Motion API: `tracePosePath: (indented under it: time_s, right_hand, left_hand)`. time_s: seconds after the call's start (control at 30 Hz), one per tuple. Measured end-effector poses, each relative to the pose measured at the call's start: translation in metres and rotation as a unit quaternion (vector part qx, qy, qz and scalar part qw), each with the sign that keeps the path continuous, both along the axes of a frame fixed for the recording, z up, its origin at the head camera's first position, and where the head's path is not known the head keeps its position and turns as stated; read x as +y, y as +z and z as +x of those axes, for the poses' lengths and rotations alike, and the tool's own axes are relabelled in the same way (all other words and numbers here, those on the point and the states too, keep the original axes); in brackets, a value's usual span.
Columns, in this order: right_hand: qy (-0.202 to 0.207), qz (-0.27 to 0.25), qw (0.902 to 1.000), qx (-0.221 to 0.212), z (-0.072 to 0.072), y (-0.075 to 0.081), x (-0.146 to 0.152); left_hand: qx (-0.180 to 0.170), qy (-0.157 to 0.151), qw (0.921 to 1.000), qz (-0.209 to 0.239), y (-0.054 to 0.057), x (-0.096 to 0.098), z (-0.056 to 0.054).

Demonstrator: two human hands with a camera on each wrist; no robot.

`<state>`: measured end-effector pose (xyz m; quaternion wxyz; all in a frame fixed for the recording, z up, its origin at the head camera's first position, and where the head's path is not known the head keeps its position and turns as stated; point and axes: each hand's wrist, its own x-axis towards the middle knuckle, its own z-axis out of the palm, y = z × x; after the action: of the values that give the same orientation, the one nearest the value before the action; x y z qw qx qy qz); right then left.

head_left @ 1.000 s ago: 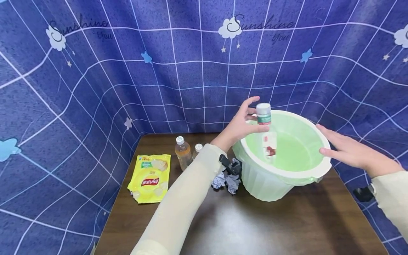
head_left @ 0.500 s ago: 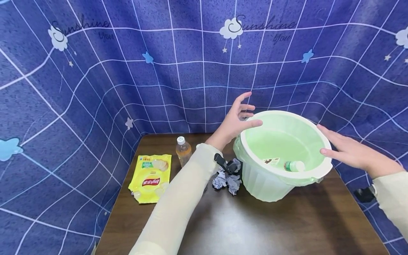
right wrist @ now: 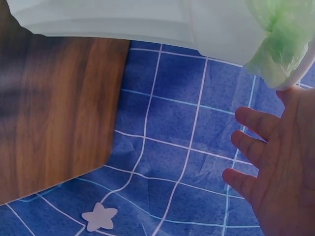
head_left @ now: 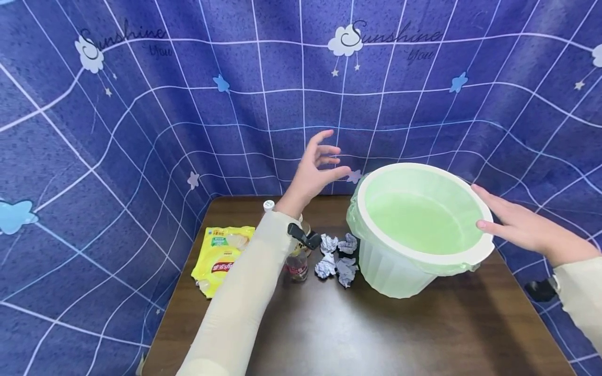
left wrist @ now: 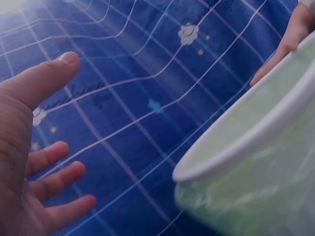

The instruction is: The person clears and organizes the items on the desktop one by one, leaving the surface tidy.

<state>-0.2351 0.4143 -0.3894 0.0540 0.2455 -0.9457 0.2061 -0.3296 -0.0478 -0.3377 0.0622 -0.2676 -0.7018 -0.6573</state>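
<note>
A white bin (head_left: pixel 392 274) lined with a thin green plastic bag (head_left: pixel 357 219) stands at the right of the table. My left hand (head_left: pixel 312 169) is in the air left of the bin, fingers spread and holding nothing; in the left wrist view its thumb and fingers (left wrist: pixel 69 211) are apart from the rim (left wrist: pixel 236 145). At the bin's right side, my right hand (head_left: pixel 527 227) touches the rim with thumb and fingers extended, also seen in the right wrist view, where the fingers (right wrist: pixel 246 184) hang loose below. No bottle shows inside the bin from here.
Left of the bin lie several crumpled paper balls (head_left: pixel 326 266). A bottle with a red label (head_left: pixel 297 267) and a white-capped bottle (head_left: pixel 268 205) are partly behind my left forearm. A yellow chip bag (head_left: pixel 218 261) lies at the left of the wooden table (head_left: pixel 376 334). A blue curtain hangs behind.
My left hand released a clear, white-capped bottle, which dropped into the bin and is now out of sight. The hand then moved left, away from the bin. My right hand stayed at the rim.
</note>
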Motion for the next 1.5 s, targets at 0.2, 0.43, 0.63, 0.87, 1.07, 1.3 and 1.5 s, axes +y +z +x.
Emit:
tracePosePath:
  time_s: [0.2,0.43,0.63,0.87,1.07,1.3,1.5]
  right_hand:
    - [0.005,0.004,1.0,-0.001,0.0,-0.001,0.0]
    - [0.003,0.007,1.0,0.002,-0.001,-0.003,0.003]
    - [0.006,0.01,0.9999,0.004,0.0,-0.002,0.003]
    - [0.01,0.0,0.9999,-0.006,-0.001,-0.001,0.001]
    - [0.016,-0.005,0.9999,0.002,0.0,-0.002,0.001]
    - [0.012,-0.011,0.9999,0.001,0.001,-0.004,0.001]
    - [0.014,-0.01,0.9998,0.002,0.0,-0.004,0.001]
  left_hand:
    - [0.023,0.043,0.9987,0.018,-0.007,-0.036,-0.006]
    - [0.034,0.087,0.995,0.035,-0.022,-0.079,-0.01]
    - [0.021,0.125,0.9913,0.035,-0.049,-0.11,-0.011]
    - [-0.003,0.169,0.9842,0.052,-0.089,-0.136,-0.013]
    - [-0.022,0.194,0.9797,0.047,-0.113,-0.146,-0.012]
    - [-0.046,0.2,0.9786,0.018,-0.143,-0.151,-0.012]
    - [-0.077,0.177,0.9809,0.027,-0.162,-0.154,-0.009]
